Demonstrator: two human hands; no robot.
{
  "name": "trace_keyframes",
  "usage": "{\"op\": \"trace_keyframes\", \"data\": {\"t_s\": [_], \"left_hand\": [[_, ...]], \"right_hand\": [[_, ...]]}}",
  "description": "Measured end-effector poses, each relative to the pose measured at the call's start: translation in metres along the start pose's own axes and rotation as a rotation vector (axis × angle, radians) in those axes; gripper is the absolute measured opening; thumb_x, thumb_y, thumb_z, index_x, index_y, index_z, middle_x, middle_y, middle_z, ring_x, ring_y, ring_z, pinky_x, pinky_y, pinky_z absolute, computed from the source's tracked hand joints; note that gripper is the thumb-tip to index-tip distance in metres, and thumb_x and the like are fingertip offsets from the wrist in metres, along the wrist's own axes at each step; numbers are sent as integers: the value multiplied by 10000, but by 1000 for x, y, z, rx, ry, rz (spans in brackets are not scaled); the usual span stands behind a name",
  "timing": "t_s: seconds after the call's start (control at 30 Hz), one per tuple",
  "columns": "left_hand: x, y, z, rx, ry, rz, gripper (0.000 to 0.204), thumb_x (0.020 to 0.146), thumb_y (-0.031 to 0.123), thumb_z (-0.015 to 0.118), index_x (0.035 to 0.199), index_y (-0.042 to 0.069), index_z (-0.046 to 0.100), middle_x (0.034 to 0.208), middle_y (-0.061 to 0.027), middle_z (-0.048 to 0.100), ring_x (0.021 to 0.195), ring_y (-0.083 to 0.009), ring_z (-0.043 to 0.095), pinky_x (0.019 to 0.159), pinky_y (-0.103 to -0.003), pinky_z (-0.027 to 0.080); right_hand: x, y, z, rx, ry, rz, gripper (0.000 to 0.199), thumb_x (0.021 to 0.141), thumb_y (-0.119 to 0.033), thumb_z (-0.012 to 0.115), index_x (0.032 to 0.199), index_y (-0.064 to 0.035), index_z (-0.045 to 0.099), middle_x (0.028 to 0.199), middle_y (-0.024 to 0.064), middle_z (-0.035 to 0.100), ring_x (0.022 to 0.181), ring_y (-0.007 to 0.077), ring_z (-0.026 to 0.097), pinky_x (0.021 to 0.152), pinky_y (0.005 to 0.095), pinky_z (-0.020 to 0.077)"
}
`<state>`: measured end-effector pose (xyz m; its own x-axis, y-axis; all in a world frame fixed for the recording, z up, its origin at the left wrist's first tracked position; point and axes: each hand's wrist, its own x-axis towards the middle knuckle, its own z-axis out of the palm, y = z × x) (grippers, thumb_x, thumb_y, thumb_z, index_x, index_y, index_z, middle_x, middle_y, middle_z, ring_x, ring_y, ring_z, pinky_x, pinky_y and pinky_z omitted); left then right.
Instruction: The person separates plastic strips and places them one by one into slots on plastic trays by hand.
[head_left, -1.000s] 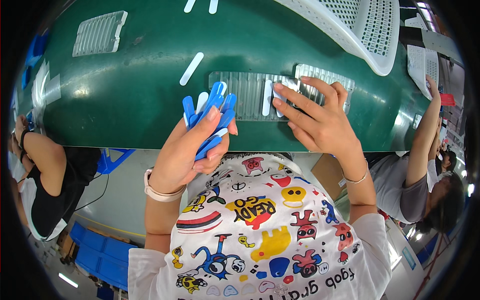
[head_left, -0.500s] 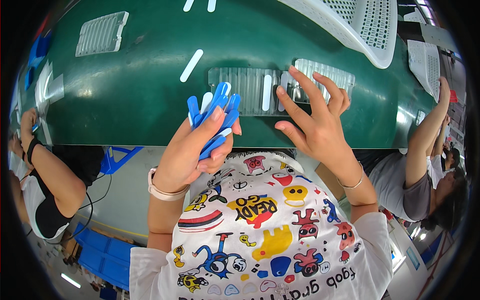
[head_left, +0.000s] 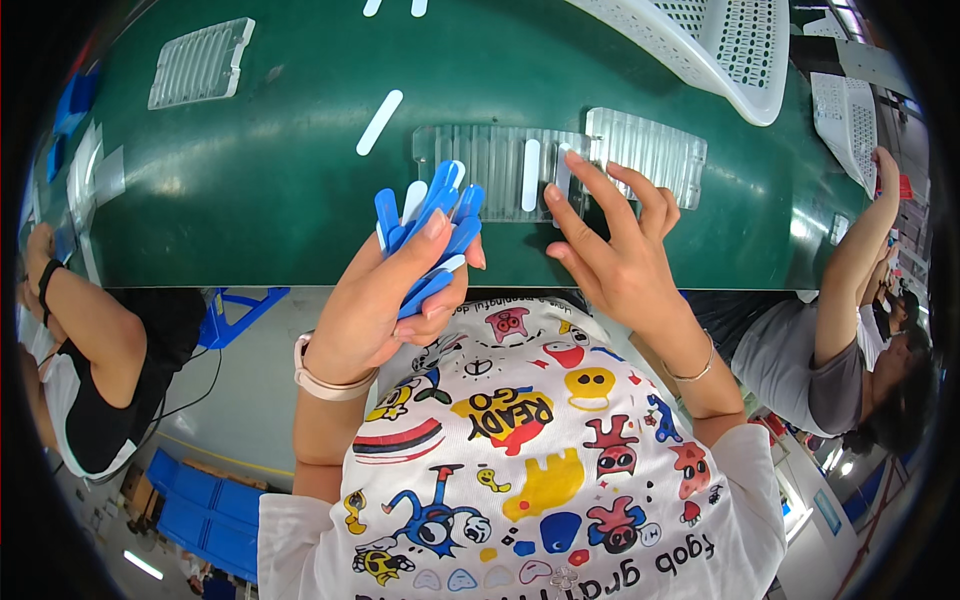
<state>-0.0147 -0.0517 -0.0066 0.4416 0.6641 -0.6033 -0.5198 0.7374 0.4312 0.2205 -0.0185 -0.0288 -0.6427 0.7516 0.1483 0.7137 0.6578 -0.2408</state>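
Observation:
My left hand (head_left: 375,295) is closed around a fanned bunch of blue and white flat strips with rounded ends (head_left: 430,225), just past the table's near edge. On the table lies a clear ribbed tray (head_left: 465,165), with a white strip (head_left: 531,175) standing lengthwise along its grooves. A second, greyer strip (head_left: 564,168) sits to the right of it, partly behind my fingers. My right hand (head_left: 628,245) is open, fingers spread, over the tray's right end, its index fingertip at the greyer strip. Whether it touches is hard to tell.
Another clear ribbed tray (head_left: 655,150) adjoins the first on the right; one more (head_left: 202,62) lies far left. A loose white strip (head_left: 380,123) lies on the green table (head_left: 290,190). A white perforated basket (head_left: 745,60) stands far right. People work on both sides.
My right hand has moved a little to the left and its fingers have drawn in toward the greyer strip. The left hand keeps its bunch of strips and has hardly moved.

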Motion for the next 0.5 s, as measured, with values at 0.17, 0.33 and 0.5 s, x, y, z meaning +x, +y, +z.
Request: {"op": "trace_keyframes", "data": {"t_s": [0.17,0.33,0.5], "left_hand": [[-2,2,0,17,33,14,371,961,385,415,929,25,499,539,5,423,377,-15,282,345,-180,192],[-1,1,3,24,16,-14,380,959,394,418,923,24,499,539,6,417,381,-15,286,349,-178,203],[-1,2,2,46,-22,-5,387,957,400,419,917,25,502,538,7,418,382,-15,287,348,-175,209]], "right_hand": [[-13,3,19,-58,293,-64,350,652,-163,720,997,-140,672,1060,-41,618,938,159,494,762,378,242],[2,1,14,-44,387,-119,284,640,-156,727,916,-108,682,974,-50,639,911,155,522,742,373,226],[6,-9,15,-64,334,-74,219,653,-154,724,859,-97,677,959,-62,638,939,162,524,742,387,209]]}}
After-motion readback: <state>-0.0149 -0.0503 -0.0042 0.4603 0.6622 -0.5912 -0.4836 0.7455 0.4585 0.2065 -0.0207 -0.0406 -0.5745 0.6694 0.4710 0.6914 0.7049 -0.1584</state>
